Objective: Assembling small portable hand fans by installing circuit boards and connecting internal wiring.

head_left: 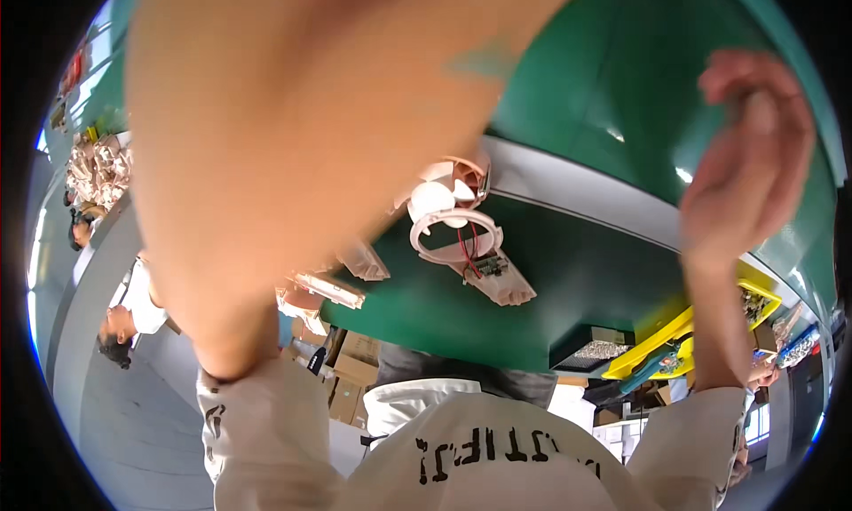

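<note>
My left forearm crosses the upper left, large and blurred, and my left hand lies beyond the top edge. Over the green table at the right is my right hand (750, 160), its fingers loosely curved and apart, with nothing visible in them. Between the arms lies a pale pink handheld-fan shell (503, 285) with a round ring (417, 239), a small circuit board (491, 266) and red and dark wires. Against the ring sits a white fan blade (432, 198). A pink round housing (477, 175) is behind it, partly hidden by my left forearm.
Pink shell pieces (328, 289) lie by my left elbow. A grey-white rail (586, 190) crosses the green table (612, 76). At the right are a black bin (572, 347) of small metal parts and a yellow tray (652, 340) with a teal-handled tool. Other people sit farther left.
</note>
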{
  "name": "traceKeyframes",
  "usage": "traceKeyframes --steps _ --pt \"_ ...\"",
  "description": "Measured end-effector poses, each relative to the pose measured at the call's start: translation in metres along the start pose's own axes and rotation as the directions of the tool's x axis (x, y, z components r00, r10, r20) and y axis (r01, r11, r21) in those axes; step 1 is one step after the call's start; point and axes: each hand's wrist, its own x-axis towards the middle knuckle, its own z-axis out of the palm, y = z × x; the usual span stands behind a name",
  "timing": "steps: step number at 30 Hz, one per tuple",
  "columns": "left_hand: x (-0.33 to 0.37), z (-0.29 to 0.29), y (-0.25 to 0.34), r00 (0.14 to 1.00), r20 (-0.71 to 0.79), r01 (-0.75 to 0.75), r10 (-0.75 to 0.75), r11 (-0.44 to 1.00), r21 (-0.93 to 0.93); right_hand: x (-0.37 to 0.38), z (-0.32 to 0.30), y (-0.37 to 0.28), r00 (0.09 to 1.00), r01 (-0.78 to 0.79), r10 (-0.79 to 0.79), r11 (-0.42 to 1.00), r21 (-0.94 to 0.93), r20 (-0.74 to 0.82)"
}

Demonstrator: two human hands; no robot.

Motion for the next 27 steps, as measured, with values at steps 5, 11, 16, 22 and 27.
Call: traceKeyframes --steps 5,11,16,22,27 --pt "-0.088 0.023 -0.022 0.880 0.154 0.474 -0.449 0.815 -0.333 -0.066 0.012 -0.004 0.922 0.005 -0.019 0.999 0.036 0.387" --pt "-0.160 0.066 -0.026 0.887 0.093 0.397 -0.453 0.643 -0.654 -0.142 0.003 -0.062 0.738 -0.118 0.414 0.857 -0.502 0.533" --pt "-0.162 0.065 -0.019 0.872 0.117 0.436 -0.474 0.646 -0.627 -0.141 0.010 -0.053 0.770 0.092 0.292 0.829 -0.552 0.567" --pt "-0.168 0.068 -0.026 0.892 0.145 0.402 -0.428 0.605 -0.687 -0.132 0.010 -0.061 0.720 -0.233 0.367 0.927 -0.293 0.588" --pt "-0.164 0.066 -0.026 0.874 0.194 0.454 -0.445 0.609 -0.650 -0.124 0.006 -0.063 0.574 -0.529 0.529 0.822 -0.210 0.625"
